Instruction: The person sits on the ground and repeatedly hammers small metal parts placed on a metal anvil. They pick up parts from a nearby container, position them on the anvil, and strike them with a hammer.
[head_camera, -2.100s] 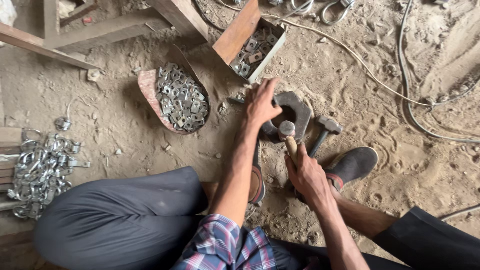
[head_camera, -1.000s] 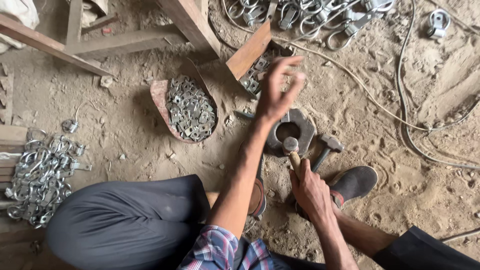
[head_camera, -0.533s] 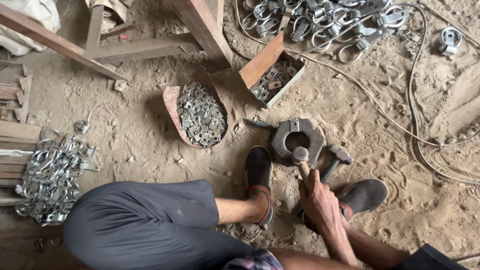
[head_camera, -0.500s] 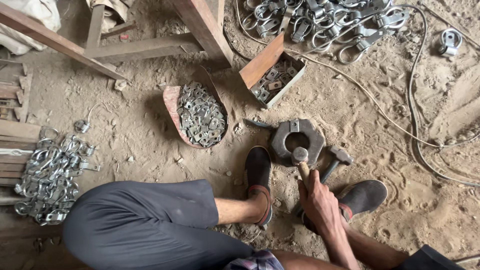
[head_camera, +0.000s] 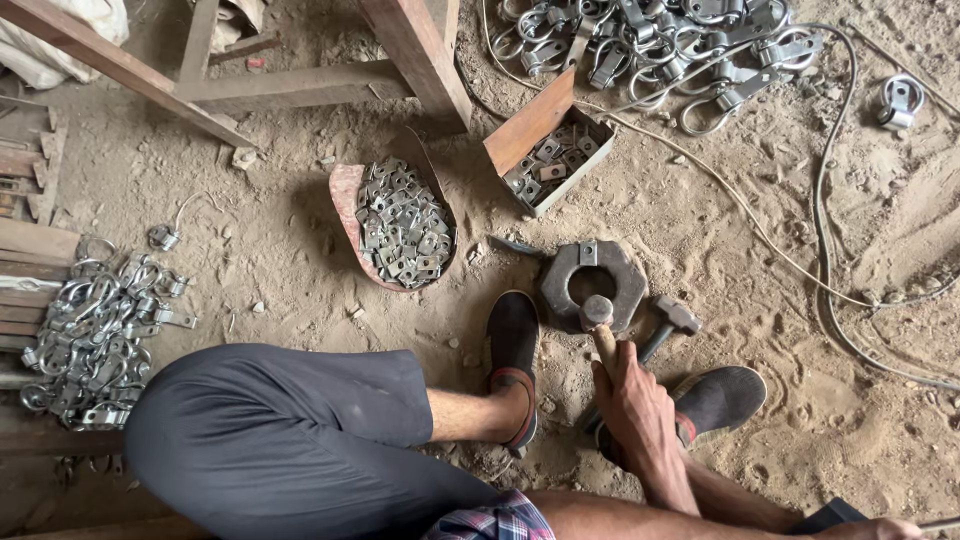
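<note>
Around us: a curved tray (head_camera: 345, 200) of small metal plates (head_camera: 405, 225), a box (head_camera: 535, 125) of more, and a second hammer (head_camera: 668, 322) right beside. Our right hand (head_camera: 640, 415), fingers clenched, holds the hammer (head_camera: 598, 315) on the metal ring block (head_camera: 592, 282). Left hand unseen.

My 1 hand (head_camera: 640, 410) in view, 2 steel-headed hammers w/ wooden handles (head_camera: 598, 318), 1 octagonal iron ring block (head_camera: 594, 282), 2 dark slip-on shoes (head_camera: 514, 345), 1 open cardboard box (head_camera: 552, 160), 1 rusty metal scoop (head_camera: 345, 200).
</note>
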